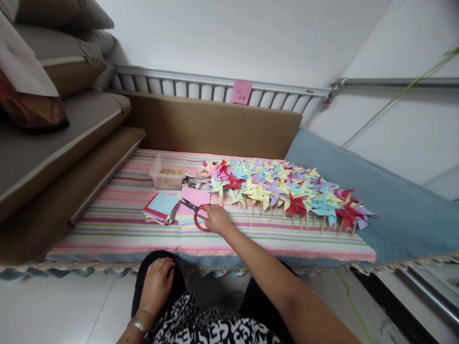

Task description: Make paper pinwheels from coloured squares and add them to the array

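Observation:
My right hand [217, 219] is closed at the handles of a pair of red-handled scissors [201, 222], whose dark blades point to the upper left. The blades lie over a pink paper sheet [196, 195] on top of a stack of coloured paper. Just left of it sits another pile of paper squares [165, 204], pale blue and red uppermost. My left hand [158, 282] rests on my left knee, fingers laid loosely over it and holding nothing. Many paper pinwheels [276, 188] on wooden sticks lie in rows to the right of the scissors.
A clear plastic box [168, 181] with small wooden sticks stands behind the paper piles. Small metallic items [191, 182] lie beside it. A striped cloth [118, 217] covers the surface. Stacked cushions [64, 124] rise at the left, and a brown board [211, 124] stands along the back.

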Demonstrator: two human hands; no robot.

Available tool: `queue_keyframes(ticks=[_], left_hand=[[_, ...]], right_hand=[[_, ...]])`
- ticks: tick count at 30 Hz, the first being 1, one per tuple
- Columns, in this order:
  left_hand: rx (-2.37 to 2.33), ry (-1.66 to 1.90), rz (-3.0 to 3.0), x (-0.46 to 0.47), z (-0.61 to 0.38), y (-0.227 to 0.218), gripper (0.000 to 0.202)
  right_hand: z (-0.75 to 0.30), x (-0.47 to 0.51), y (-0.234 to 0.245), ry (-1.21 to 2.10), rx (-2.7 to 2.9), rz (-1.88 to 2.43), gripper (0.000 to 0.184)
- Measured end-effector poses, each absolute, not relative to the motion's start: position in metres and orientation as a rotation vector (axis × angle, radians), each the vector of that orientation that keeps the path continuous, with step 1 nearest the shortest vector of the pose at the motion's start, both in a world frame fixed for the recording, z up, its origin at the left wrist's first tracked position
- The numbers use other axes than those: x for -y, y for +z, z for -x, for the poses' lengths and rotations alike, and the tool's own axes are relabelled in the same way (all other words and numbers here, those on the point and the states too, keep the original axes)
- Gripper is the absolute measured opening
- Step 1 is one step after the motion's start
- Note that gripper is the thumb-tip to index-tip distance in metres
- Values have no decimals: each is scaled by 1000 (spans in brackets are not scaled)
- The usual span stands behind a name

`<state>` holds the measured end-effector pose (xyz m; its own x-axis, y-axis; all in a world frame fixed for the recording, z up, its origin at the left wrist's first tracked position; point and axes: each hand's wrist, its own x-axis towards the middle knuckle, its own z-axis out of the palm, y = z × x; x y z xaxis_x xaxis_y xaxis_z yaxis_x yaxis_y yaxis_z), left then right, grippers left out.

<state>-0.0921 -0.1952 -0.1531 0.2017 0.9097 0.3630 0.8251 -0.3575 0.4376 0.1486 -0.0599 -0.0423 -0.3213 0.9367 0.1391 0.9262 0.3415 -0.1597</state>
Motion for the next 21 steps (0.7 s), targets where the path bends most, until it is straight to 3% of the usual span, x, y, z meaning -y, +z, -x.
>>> queue_keyframes(ticks=[13, 18, 21], left_hand=[[-1629, 1012, -2205, 198, 87, -149, 15], [-1677, 1272, -2175, 162, 102, -118, 22], [-1763, 1229, -2205, 121, 121, -91, 28]], right_hand=[[-138, 72, -59, 21, 2199, 1810, 39], [-123, 74, -71, 49, 2173, 1790, 40], [-122, 77, -74, 78, 2179, 1774, 39]])
